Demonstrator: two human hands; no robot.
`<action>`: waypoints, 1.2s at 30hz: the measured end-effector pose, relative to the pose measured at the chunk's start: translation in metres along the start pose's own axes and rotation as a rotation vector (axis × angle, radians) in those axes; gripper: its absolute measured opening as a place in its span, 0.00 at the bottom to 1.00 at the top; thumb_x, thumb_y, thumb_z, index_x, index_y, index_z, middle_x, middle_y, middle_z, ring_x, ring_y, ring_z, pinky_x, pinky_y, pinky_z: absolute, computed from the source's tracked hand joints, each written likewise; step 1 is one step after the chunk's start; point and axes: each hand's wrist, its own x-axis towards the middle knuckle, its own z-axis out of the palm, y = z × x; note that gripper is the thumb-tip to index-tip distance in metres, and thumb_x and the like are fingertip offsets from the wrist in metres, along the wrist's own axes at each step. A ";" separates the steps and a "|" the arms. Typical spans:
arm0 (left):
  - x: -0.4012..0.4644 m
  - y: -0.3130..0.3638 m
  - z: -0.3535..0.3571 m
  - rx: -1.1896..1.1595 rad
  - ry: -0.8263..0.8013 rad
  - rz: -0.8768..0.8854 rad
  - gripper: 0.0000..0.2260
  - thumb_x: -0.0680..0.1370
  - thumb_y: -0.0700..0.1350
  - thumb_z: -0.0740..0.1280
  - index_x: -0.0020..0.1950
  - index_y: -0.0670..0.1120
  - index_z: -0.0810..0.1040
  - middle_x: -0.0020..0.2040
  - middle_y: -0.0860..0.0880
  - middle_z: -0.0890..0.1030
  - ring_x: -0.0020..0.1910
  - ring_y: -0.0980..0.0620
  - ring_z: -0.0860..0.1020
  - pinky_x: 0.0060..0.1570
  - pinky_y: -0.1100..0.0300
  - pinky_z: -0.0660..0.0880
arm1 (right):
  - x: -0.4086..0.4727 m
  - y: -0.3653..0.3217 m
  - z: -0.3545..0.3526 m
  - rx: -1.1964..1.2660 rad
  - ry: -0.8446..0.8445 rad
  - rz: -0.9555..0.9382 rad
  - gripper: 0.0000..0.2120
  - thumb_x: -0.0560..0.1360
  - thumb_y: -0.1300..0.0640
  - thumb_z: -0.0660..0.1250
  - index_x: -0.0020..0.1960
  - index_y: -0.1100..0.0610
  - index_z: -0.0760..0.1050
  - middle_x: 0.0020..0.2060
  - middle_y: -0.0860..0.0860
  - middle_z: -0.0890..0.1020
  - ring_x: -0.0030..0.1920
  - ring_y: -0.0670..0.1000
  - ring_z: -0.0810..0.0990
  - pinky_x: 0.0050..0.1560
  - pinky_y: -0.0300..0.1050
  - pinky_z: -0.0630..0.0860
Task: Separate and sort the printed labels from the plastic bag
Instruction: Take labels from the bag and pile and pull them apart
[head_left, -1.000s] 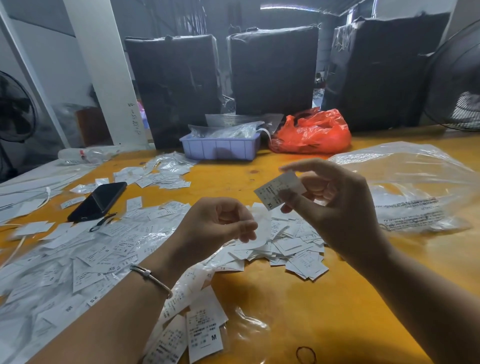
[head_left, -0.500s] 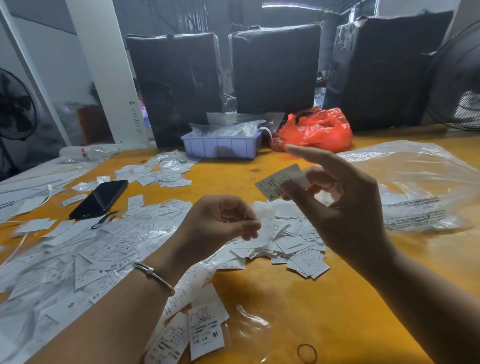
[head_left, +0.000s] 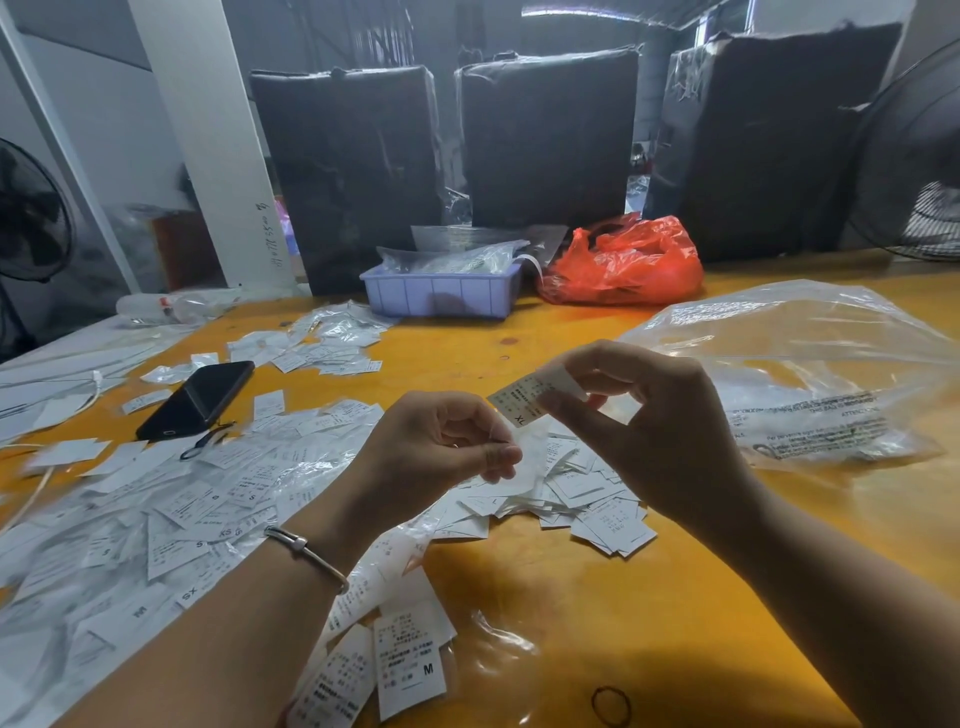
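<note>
White printed XL label (head_left: 521, 404) sits pinched between the right hand (head_left: 654, 431)'s thumb and fingertips, just above the label pile (head_left: 582, 493). Beside it, the left hand (head_left: 436, 447) pinches a thin strip (head_left: 530, 462) hanging over that pile. Right of the pile lies the clear plastic bag (head_left: 810, 374) on the yellow table (head_left: 597, 597); beyond stand black wrapped bales (head_left: 545, 140).

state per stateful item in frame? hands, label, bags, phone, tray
left hand: curled, pinching a thin white strip
right hand: pinching the XL label
XL label: lifted off the table, print facing camera
clear plastic bag: lying crumpled on the table
phone: flat, screen dark
purple tray: holding clear bags
red bag: crumpled, on the table
</note>
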 end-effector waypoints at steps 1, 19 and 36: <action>0.000 0.000 0.000 -0.002 0.001 -0.001 0.09 0.67 0.47 0.73 0.42 0.44 0.82 0.38 0.47 0.85 0.37 0.47 0.84 0.40 0.60 0.81 | 0.000 0.001 0.000 -0.011 -0.005 0.010 0.05 0.71 0.59 0.73 0.46 0.56 0.82 0.41 0.36 0.80 0.42 0.42 0.81 0.41 0.35 0.78; -0.001 -0.002 0.001 0.062 -0.045 -0.014 0.02 0.72 0.38 0.73 0.43 0.40 0.83 0.37 0.45 0.85 0.36 0.49 0.84 0.39 0.62 0.80 | 0.003 0.007 -0.010 -0.050 -0.187 0.134 0.06 0.67 0.67 0.71 0.37 0.58 0.82 0.32 0.48 0.83 0.36 0.45 0.78 0.39 0.35 0.73; -0.001 0.001 0.001 -0.058 -0.055 -0.126 0.04 0.74 0.39 0.72 0.46 0.39 0.82 0.40 0.46 0.86 0.39 0.52 0.84 0.39 0.66 0.78 | 0.001 0.011 -0.004 -0.001 -0.097 0.218 0.07 0.69 0.62 0.74 0.43 0.51 0.82 0.39 0.43 0.84 0.42 0.40 0.81 0.44 0.36 0.78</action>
